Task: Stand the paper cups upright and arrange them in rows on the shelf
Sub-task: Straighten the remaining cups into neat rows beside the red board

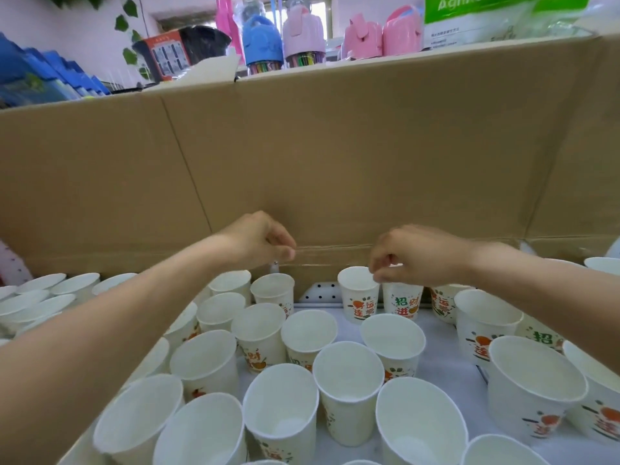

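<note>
From my end I see both arms reaching to the back of the shelf [446, 357], up against the cardboard [302, 162] wall. The right hand [416, 256] has its fingers curled down, and thumb and forefinger pinch the right edge of the rim of the back cup [357, 297]. That cup stands upright, mouth up, at the cardboard's foot, just beside a green-lettered cup [402, 302] that sits partly under the same hand. The left hand [260, 241] hangs just above the left cup [272, 292], which is also upright. Its fingers are curled in, with the thumb against the forefinger; a small pale speck shows below the fingertips, and I cannot tell whether they grip anything. The other cups [349, 380] stand mouth up across the white shelf — close together on the left and in front, looser on the right. A strip of shelf shows between the left cup and the back cup. Above the cardboard sit pink and blue cases [261, 41].
</note>
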Tool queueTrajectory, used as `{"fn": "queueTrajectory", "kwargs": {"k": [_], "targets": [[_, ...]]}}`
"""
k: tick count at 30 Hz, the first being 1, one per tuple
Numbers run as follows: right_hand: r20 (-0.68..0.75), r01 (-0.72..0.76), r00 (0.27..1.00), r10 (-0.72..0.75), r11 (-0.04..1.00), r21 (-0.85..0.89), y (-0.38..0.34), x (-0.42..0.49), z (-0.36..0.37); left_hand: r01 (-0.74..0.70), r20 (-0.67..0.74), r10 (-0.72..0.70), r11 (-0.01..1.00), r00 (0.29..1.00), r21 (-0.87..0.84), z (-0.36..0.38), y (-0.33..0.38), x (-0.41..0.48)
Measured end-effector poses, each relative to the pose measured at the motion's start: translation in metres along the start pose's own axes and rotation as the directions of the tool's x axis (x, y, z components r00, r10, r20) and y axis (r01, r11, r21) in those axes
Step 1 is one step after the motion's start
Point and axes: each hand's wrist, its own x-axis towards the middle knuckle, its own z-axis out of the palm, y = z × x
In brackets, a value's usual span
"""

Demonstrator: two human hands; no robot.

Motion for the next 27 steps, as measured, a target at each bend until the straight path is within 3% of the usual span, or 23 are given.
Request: {"fn": "queueTrajectory", "kwargs": {"k": [6,9,15,21,27], "targets": [[-0.010,0.127,0.992,-0.126,0.992,0.025,-0.047,0.057,0.008,0.091,0.026,-0.099,0.971,0.995,0.221,-0.007,-0.058,-0.020],[0.016,0.199,0.980,-0.199,0.980,0.020,-0.069,0.084,0.016,0.112,0.037,-0.122,0.972,0.992,0.207,-0.008,-0.081,-0.026],[0.061,0.283,0.958,-0.279,0.956,-0.073,-0.088,0.109,0.030,0.003,0.074,-0.020,0.977,0.997,0.213,-0.001,-0.096,-0.020],[0.076,0.274,0.961,-0.265,0.951,-0.143,-0.082,0.101,0.026,-0.076,0.164,0.048,0.982,0.985,0.171,0.002,-0.089,-0.013],[0.133,0.233,0.969,-0.209,0.952,-0.200,-0.058,0.081,0.020,-0.120,0.170,0.105,0.990,0.980,0.080,0.015,-0.068,-0.006]]}}
